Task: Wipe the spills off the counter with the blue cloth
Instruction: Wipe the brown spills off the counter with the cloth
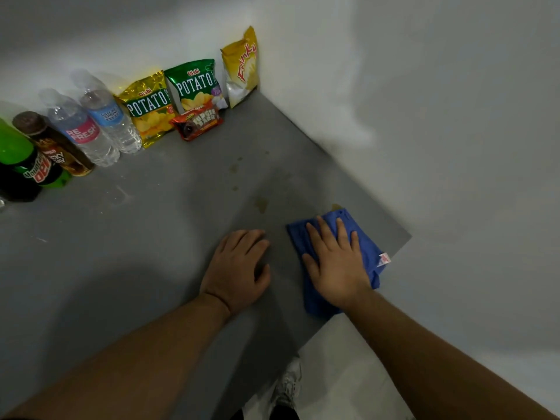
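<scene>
A blue cloth (368, 237) with a small white tag lies flat on the grey counter (136, 253) near its right edge. My right hand (335, 263) presses on it with straight, spread fingers. Yellowish spill stains mark the counter: one (261, 204) just beyond my hands, a small one (336, 206) at the cloth's far corner, and faint spots (234, 168) further back. My left hand (238, 268) rests flat on the bare counter to the left of the cloth, touching nothing else.
Along the back wall stand a green soda bottle (21, 165), a brown bottle (51, 144), two water bottles (91, 122), three chip bags (194, 84) and a red snack pack (197, 122). The counter's right edge meets a white wall; its front corner drops to the floor.
</scene>
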{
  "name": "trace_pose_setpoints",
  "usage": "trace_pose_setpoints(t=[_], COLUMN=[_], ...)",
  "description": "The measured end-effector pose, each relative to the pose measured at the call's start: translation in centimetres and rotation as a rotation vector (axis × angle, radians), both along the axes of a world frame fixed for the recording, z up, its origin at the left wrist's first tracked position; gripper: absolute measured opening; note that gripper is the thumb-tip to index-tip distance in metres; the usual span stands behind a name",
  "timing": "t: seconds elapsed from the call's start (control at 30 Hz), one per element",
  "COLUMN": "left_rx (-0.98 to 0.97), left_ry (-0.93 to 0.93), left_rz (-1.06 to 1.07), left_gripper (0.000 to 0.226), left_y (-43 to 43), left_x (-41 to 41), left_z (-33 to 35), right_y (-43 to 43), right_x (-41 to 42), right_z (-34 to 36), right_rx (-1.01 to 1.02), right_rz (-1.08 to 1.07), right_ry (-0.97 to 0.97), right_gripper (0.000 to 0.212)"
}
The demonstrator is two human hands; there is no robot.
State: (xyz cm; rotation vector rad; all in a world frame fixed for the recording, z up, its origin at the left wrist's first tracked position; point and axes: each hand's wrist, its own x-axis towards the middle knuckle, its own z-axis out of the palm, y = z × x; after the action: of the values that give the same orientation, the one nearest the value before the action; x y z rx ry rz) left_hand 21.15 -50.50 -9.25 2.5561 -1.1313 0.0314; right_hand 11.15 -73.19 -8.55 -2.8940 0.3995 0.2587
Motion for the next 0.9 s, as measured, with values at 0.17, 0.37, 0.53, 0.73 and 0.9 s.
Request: trace_pose_setpoints(t=[0.17,0.37,0.53,0.73,0.9], left_rx=[0.011,0.007,-0.025,-0.046,-0.057], left_ry=[-0.005,-0.019,-0.011,0.006,0.005], left_rz=[-0.009,-0.021,-0.015,-0.014,-0.011], left_gripper=[0.044,0.043,0.042,0.041,0.041], left_y=[0.0,-0.1,0.0,0.1,0.1], left_x=[0.0,0.1,0.1,0.2,0.1], left_z=[0.1,0.1,-0.1,-0.2,-0.4], right_y=[-2.8,-6.2,-2.9,-6.7,-9.3], right_x=[-3.9,-1.0,3.1,-1.4,0.9], right_z=[-0.3,0.3,0.3,0.3,0.7], right_rx=[0.029,-0.019,-0.044,0.026,-0.030], right_rz=[0.266,0.060,0.006,0.324,0.146], right_ry=[-0.028,-0.011,0.020,0.006,0.014], right_gripper=[0.061,0.065,0.068,0.064,0.068])
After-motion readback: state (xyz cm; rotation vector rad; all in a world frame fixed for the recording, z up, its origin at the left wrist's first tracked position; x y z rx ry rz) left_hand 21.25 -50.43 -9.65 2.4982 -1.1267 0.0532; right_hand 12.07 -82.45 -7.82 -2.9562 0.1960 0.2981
